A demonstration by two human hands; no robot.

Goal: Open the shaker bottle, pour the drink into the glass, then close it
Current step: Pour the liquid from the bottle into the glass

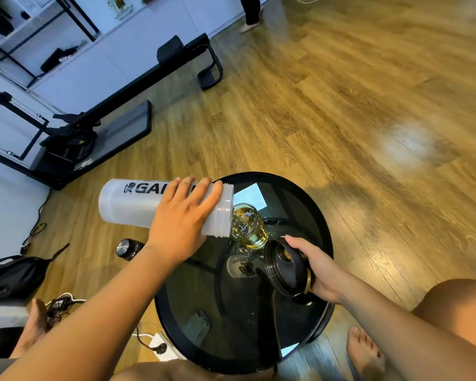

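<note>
On the floor near the feet: a white power strip (160, 346) w/ a plug in it, cables, a black bag (11, 276) at left. A small dark bottle (127, 248) stands beside the round black counter (322, 215). Right hand (318, 266) has fingers curled round the black lid (285, 268), held just over the counter. Left hand (180, 215) has fingers wrapped round the tipped shaker bottle (138, 202), mouth right at the glass (249, 225), which stands on the counter w/ yellow drink inside. Farther back, a black metal frame (138, 86).

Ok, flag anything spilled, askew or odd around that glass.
No spill shows. The shaker bottle, in the left hand, lies near-horizontal at the glass, which holds amber drink. The right hand holds the lid. Nothing stands out.
</note>
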